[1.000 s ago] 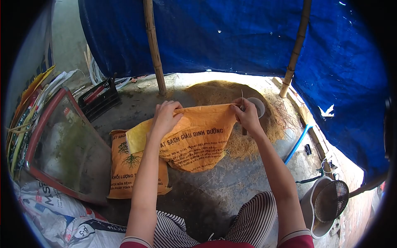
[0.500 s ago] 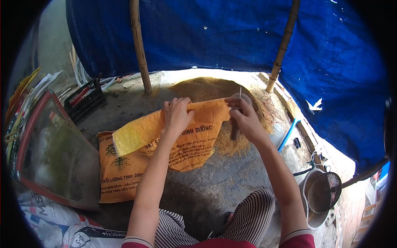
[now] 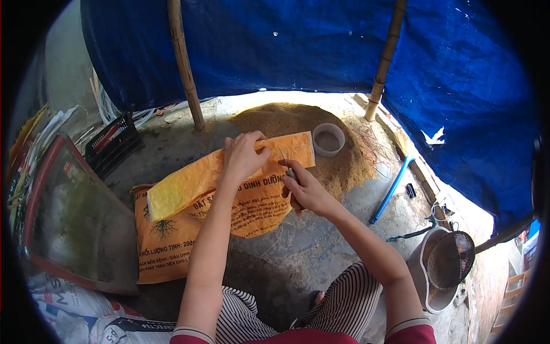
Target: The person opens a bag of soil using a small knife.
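An orange printed sack with its top folded over stands in front of me, beside a second orange sack lying to the left. My left hand grips the folded top edge near its middle. Closed around the handle of a small knife, my right hand is just right of the left one, with the thin blade pointing up against the fold. Behind the sack's right end, a round plastic container sits on a pile of brown grain husks.
A blue tarp with bamboo poles hangs behind. At the right are a blue tube, a white bucket and a mesh sieve. On the left stand a red-framed panel, a black crate and white sacks.
My right hand has moved left and down from the sack's right corner, bringing the knife in front of the fold. The round container is now uncovered. My left hand still holds the fold.
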The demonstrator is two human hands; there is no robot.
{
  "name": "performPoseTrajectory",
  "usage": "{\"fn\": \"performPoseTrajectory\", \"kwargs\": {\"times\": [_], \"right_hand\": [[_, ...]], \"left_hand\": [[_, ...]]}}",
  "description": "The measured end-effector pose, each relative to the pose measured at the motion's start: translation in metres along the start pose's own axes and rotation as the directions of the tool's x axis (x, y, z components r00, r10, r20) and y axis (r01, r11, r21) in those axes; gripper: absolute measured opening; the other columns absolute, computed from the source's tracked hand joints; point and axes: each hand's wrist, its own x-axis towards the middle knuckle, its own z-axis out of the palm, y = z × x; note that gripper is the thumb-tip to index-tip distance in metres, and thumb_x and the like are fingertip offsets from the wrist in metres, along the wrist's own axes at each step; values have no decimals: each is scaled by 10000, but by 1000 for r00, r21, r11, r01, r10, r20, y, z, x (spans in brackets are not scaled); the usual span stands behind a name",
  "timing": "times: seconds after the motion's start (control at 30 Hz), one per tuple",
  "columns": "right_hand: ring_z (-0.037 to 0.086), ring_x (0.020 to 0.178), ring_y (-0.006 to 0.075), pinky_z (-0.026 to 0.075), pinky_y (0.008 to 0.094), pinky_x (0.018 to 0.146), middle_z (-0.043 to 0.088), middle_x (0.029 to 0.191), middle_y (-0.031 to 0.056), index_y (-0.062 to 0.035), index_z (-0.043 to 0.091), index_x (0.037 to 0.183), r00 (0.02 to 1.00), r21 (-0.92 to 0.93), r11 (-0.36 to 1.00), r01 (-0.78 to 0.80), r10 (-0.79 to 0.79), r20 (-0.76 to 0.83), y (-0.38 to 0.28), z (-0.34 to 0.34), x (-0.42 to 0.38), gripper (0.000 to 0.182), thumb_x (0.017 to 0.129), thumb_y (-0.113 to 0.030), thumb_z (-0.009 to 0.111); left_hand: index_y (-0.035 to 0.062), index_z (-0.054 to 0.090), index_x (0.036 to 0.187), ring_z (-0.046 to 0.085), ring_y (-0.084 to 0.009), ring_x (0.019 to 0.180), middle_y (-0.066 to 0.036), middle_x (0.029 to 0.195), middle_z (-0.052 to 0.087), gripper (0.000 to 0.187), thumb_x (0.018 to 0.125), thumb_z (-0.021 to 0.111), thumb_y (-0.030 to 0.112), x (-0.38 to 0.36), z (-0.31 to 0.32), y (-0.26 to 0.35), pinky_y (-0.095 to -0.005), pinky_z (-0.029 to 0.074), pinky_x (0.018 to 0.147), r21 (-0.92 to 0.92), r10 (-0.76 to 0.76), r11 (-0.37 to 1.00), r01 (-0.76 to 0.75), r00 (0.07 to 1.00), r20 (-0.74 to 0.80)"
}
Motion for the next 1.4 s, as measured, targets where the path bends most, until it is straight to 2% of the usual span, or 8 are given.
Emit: {"fn": "performPoseTrajectory", "kwargs": {"times": [0.67,0.83,0.97,1.07,1.1,1.13,1.23,1.4], "right_hand": [[389,388,64,333,234,341,544,733,59,-20,370,1334,999,183,982,-40,36,21,14,7,15,400,981,-205,401],[302,407,26,222,175,316,493,743,32,-44,397,1321,957,693,661,-288,180,226,11,-2,20,361,1000,-209,400],[284,440,17,207,171,346,488,739,29,-38,420,1280,921,863,339,-375,30,388,26,-11,29,342,999,-233,402],[456,433,107,350,259,341,569,738,104,27,440,1177,941,739,591,-323,116,318,35,-4,30,301,970,-193,447],[506,452,207,395,326,378,581,725,157,35,443,1110,996,155,985,81,-76,-37,47,7,32,273,960,-192,463],[557,472,307,440,394,415,593,711,210,44,447,1043,881,-597,753,275,-447,-158,58,13,34,256,949,-191,478],[574,585,453,460,493,512,592,719,286,29,425,922,916,-712,703,-7,-281,-286,40,23,23,232,920,-188,509],[624,597,379,504,446,527,618,720,253,47,480,930,961,-577,817,-13,-148,-232,22,14,25,222,904,-168,530]], "left_hand": [[75,696,965,549,-215,921,-53,892,655,326,764,703,332,3,2,-14,-345,334,883,16,18,1000,-18,999,27],[76,682,994,559,-250,922,-62,907,655,318,782,690,314,0,1,-14,-367,337,901,-29,2,1000,-1,1000,21],[67,674,1007,569,-267,948,-84,910,650,304,803,670,291,4,8,-24,-377,346,904,-75,22,997,-20,999,32],[62,674,1000,585,-281,940,-116,914,659,276,820,650,269,3,9,-22,-371,358,897,-107,57,992,-59,998,-21],[63,682,1000,595,-261,916,-120,918,670,265,834,633,263,2,6,-16,-368,339,903,-111,34,993,-31,999,23],[64,691,999,605,-241,892,-123,922,680,256,848,617,257,2,3,-10,-364,321,908,-113,11,994,-3,998,68],[45,689,988,613,-264,839,-151,914,681,243,844,614,227,0,2,0,-362,332,900,-73,47,996,-44,998,43],[30,688,968,611,-260,857,-143,921,679,219,832,615,185,-3,14,-4,-357,349,878,-69,126,989,-131,989,-81]]}}
